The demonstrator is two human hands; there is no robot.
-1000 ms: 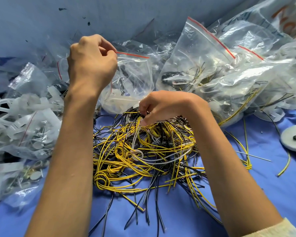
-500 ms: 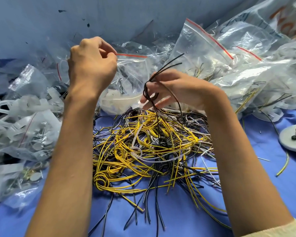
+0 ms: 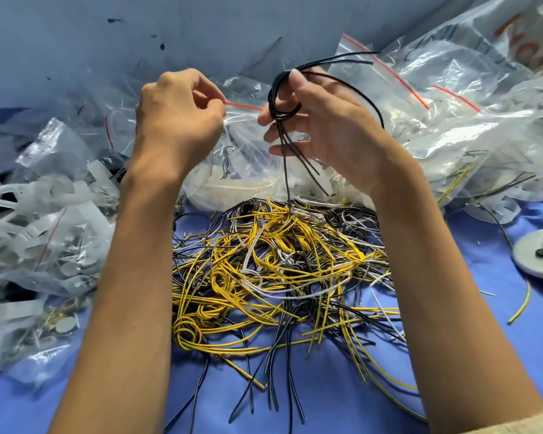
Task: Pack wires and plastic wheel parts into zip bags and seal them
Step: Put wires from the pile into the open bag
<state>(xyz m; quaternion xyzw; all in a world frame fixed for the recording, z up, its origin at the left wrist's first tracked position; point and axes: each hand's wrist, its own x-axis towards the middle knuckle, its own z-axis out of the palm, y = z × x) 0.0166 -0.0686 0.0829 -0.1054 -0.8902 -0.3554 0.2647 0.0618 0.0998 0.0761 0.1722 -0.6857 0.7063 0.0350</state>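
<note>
Right now both hands are raised above a tangle of wires on a blue tabletop (image 3: pixel 342 399). The left hand (image 3: pixel 177 120) is curled closed, its thumb and fingers pinching the rim of a clear zip bag (image 3: pixel 245 145) just beside the bag's red seal strip (image 3: pixel 243 105). The bag hangs below that grip, and its lower part rests behind the wire pile; something pale lies inside it, though the plastic glare makes it hard to tell what.

The right hand (image 3: pixel 323 126) is partly open, fingers spread, with a bundle of black wires (image 3: pixel 282 101) looped around the index finger and pinched by the thumb. Several black ends stick up and to the right past the fingertips, while other strands drop straight down in front of the palm, the longest one reaching the top of the pile. The bundle sits just to the right of the bag's mouth, close to it.

The wire pile (image 3: pixel 273 277) lies between the two forearms, mostly yellow wires mixed with black and white ones, many coiled into loose loops. To the left lies a heap of plastic bags with white plastic wheel parts (image 3: pixel 22 202) and small metal pieces. More filled zip bags (image 3: pixel 445 120) are stacked at the right rear. A grey disc (image 3: pixel 535 255) carrying small black pieces lies at the right edge.
</note>
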